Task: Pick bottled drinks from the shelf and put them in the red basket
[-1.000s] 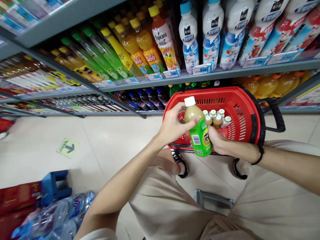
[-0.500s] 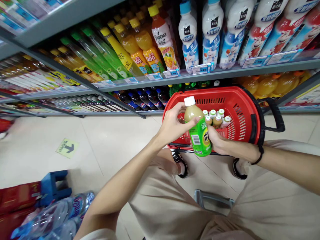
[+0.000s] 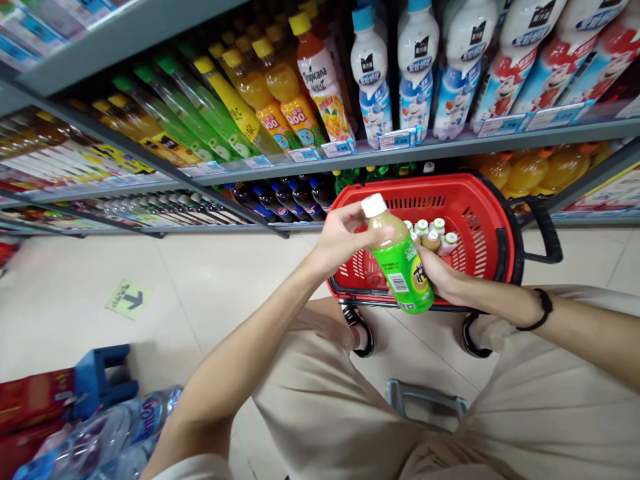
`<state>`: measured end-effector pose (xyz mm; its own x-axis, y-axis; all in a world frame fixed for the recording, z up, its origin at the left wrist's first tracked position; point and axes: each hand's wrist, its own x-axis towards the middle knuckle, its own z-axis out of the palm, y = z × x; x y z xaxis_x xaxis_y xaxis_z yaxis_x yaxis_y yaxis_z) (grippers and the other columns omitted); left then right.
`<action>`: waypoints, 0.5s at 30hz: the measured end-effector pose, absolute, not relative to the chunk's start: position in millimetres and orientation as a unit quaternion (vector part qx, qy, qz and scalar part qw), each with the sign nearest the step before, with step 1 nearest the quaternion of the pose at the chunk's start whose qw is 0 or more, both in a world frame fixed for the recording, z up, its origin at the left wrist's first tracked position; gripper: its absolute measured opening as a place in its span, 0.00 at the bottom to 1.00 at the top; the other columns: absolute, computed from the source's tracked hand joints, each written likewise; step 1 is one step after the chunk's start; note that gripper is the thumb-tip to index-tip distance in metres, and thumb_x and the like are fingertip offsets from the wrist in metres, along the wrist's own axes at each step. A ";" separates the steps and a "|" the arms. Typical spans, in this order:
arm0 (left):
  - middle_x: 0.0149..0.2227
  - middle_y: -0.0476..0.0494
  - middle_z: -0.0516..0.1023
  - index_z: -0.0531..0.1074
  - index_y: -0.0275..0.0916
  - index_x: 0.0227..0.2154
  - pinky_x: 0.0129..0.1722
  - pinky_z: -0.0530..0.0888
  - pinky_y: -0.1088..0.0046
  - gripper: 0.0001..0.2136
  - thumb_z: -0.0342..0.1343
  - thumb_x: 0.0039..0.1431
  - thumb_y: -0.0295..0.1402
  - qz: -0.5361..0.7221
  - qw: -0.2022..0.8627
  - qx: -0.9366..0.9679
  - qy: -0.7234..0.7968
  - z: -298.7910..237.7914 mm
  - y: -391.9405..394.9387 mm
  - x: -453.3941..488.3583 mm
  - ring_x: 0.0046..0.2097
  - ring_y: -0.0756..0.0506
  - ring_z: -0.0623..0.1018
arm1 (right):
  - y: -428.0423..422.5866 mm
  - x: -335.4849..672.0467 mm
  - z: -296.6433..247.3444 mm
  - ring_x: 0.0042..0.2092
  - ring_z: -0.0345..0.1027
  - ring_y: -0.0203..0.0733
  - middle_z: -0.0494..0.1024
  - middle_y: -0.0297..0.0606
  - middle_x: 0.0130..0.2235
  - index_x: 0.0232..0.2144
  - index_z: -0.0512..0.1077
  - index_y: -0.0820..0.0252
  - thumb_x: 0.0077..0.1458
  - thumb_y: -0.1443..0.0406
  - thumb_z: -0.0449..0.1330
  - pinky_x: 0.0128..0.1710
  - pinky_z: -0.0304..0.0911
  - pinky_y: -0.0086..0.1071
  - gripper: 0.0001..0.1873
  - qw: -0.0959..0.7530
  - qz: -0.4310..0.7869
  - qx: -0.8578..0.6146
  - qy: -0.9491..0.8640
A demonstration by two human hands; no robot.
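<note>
A drink bottle (image 3: 403, 270) with a white cap, a pale cloudy drink and a green label is tilted over the near side of the red shopping basket (image 3: 473, 193). My left hand (image 3: 343, 235) grips it near the neck, thumb across the front and fingers behind the cap. Around the lower right side of the same bottle my right hand (image 3: 443, 275) is closed, its fingers mostly hidden behind it. Several small bottles (image 3: 433, 240) with white and green tops stand inside the basket, partly covered by the held bottle.
Ahead, a shelf (image 3: 320, 152) carries rows of drink bottles with price tags. The basket's black handle (image 3: 545, 233) sticks out to the right. At lower left lie packs of water bottles (image 3: 100, 437) beside a blue stool (image 3: 104, 380). A grey stool (image 3: 425, 400) shows between my legs.
The bottle has tilted more, its base swinging right. My right hand has shifted slightly right with it, and my left thumb lies higher, near the neck. The whole view has shifted a little.
</note>
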<state>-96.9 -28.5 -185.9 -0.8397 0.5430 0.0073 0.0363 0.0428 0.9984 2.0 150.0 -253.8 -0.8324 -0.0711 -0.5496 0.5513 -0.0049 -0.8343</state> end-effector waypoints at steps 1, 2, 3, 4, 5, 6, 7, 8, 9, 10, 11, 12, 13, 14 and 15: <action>0.44 0.41 0.87 0.83 0.38 0.41 0.49 0.83 0.65 0.28 0.82 0.41 0.49 0.667 0.194 0.200 0.691 -183.9 -27.9 -100.5 0.45 0.43 0.86 | 153.0 0.6 -250.8 0.55 0.82 0.50 0.87 0.44 0.54 0.54 0.79 0.56 0.75 0.47 0.40 0.61 0.74 0.45 0.33 0.241 -0.704 0.192 0.640; 0.43 0.42 0.87 0.83 0.38 0.40 0.45 0.84 0.67 0.28 0.82 0.40 0.51 0.672 0.194 0.193 0.688 -182.2 -27.1 -104.5 0.43 0.44 0.86 | 155.5 -1.1 -248.0 0.57 0.81 0.50 0.87 0.43 0.55 0.54 0.78 0.55 0.75 0.48 0.41 0.63 0.73 0.44 0.31 0.253 -0.718 0.205 0.616; 0.42 0.43 0.87 0.83 0.39 0.39 0.40 0.83 0.70 0.29 0.82 0.39 0.53 0.675 0.193 0.189 0.687 -181.1 -26.0 -108.7 0.40 0.45 0.85 | 157.4 -3.0 -245.3 0.58 0.80 0.49 0.86 0.42 0.55 0.55 0.78 0.55 0.74 0.49 0.42 0.64 0.72 0.43 0.30 0.260 -0.725 0.213 0.601; 0.40 0.43 0.87 0.84 0.39 0.38 0.35 0.81 0.73 0.29 0.82 0.39 0.54 0.675 0.191 0.187 0.688 -180.6 -24.6 -113.0 0.38 0.46 0.84 | 158.8 -5.0 -242.5 0.57 0.80 0.49 0.87 0.41 0.55 0.54 0.78 0.55 0.74 0.50 0.42 0.64 0.71 0.42 0.29 0.262 -0.729 0.217 0.594; 0.39 0.44 0.86 0.84 0.39 0.38 0.31 0.79 0.75 0.29 0.81 0.40 0.56 0.673 0.189 0.187 0.690 -180.7 -23.2 -117.4 0.35 0.47 0.83 | 159.8 -7.0 -239.5 0.57 0.81 0.48 0.87 0.41 0.54 0.54 0.78 0.55 0.74 0.51 0.41 0.63 0.72 0.40 0.29 0.264 -0.731 0.220 0.590; 0.37 0.44 0.86 0.84 0.39 0.37 0.28 0.76 0.77 0.29 0.80 0.40 0.57 0.672 0.183 0.187 0.693 -181.1 -21.6 -121.7 0.33 0.49 0.82 | 160.6 -9.0 -236.2 0.56 0.81 0.48 0.87 0.41 0.53 0.53 0.78 0.56 0.73 0.51 0.41 0.63 0.72 0.39 0.30 0.265 -0.734 0.217 0.586; 0.36 0.45 0.85 0.84 0.39 0.37 0.26 0.75 0.78 0.29 0.80 0.41 0.58 0.671 0.173 0.188 0.697 -181.8 -20.2 -126.0 0.31 0.50 0.80 | 161.7 -10.8 -232.5 0.55 0.81 0.49 0.88 0.41 0.52 0.52 0.79 0.56 0.73 0.52 0.39 0.62 0.73 0.39 0.31 0.265 -0.735 0.212 0.588; 0.36 0.45 0.85 0.84 0.39 0.37 0.26 0.74 0.78 0.30 0.79 0.41 0.59 0.670 0.160 0.190 0.700 -182.5 -19.0 -130.1 0.30 0.50 0.79 | 163.4 -12.3 -228.3 0.54 0.81 0.49 0.88 0.42 0.51 0.51 0.79 0.57 0.73 0.53 0.37 0.60 0.73 0.39 0.32 0.259 -0.726 0.201 0.604; 0.35 0.45 0.84 0.83 0.39 0.36 0.26 0.74 0.78 0.30 0.79 0.41 0.59 0.669 0.145 0.194 0.703 -182.9 -18.1 -134.3 0.30 0.50 0.79 | 166.1 -13.3 -223.7 0.53 0.81 0.50 0.88 0.43 0.50 0.51 0.79 0.58 0.73 0.55 0.35 0.59 0.74 0.39 0.33 0.249 -0.701 0.180 0.644; 0.34 0.45 0.83 0.83 0.39 0.36 0.26 0.74 0.77 0.30 0.79 0.41 0.60 0.666 0.130 0.201 0.706 -182.9 -17.6 -138.4 0.30 0.50 0.78 | 170.0 -13.8 -218.7 0.52 0.81 0.51 0.87 0.43 0.50 0.50 0.79 0.58 0.73 0.56 0.34 0.58 0.74 0.40 0.33 0.238 -0.660 0.150 0.697; 0.34 0.46 0.82 0.82 0.39 0.36 0.26 0.73 0.77 0.31 0.78 0.41 0.61 0.662 0.116 0.212 0.710 -182.6 -17.5 -142.5 0.29 0.50 0.77 | 174.9 -13.5 -213.4 0.52 0.80 0.53 0.87 0.45 0.49 0.49 0.79 0.58 0.74 0.56 0.35 0.58 0.73 0.41 0.32 0.224 -0.612 0.116 0.750; 0.33 0.46 0.80 0.82 0.39 0.35 0.26 0.73 0.77 0.31 0.78 0.40 0.61 0.656 0.101 0.224 0.714 -182.2 -17.7 -146.7 0.29 0.50 0.76 | 180.6 -12.4 -208.2 0.52 0.80 0.55 0.86 0.46 0.49 0.49 0.79 0.58 0.74 0.56 0.38 0.58 0.72 0.43 0.30 0.210 -0.557 0.085 0.799; 0.32 0.47 0.78 0.80 0.39 0.33 0.27 0.73 0.76 0.30 0.78 0.41 0.61 0.648 0.086 0.240 0.718 -181.7 -18.3 -151.0 0.30 0.50 0.75 | 186.8 -10.5 -203.5 0.52 0.79 0.57 0.86 0.47 0.50 0.50 0.79 0.58 0.74 0.55 0.42 0.58 0.71 0.46 0.27 0.199 -0.499 0.057 0.841; 0.31 0.48 0.76 0.79 0.39 0.32 0.28 0.73 0.75 0.30 0.78 0.41 0.60 0.636 0.073 0.258 0.723 -181.6 -19.1 -155.4 0.30 0.50 0.74 | 192.9 -8.0 -199.7 0.53 0.79 0.60 0.85 0.50 0.50 0.52 0.78 0.59 0.73 0.55 0.47 0.59 0.70 0.50 0.24 0.192 -0.441 0.028 0.876; 0.30 0.48 0.74 0.78 0.38 0.30 0.30 0.74 0.74 0.29 0.79 0.41 0.59 0.623 0.060 0.278 0.729 -182.0 -20.1 -159.8 0.31 0.51 0.73 | 198.7 -5.1 -197.0 0.54 0.78 0.64 0.84 0.54 0.51 0.55 0.78 0.61 0.72 0.55 0.51 0.60 0.69 0.54 0.23 0.192 -0.384 0.002 0.903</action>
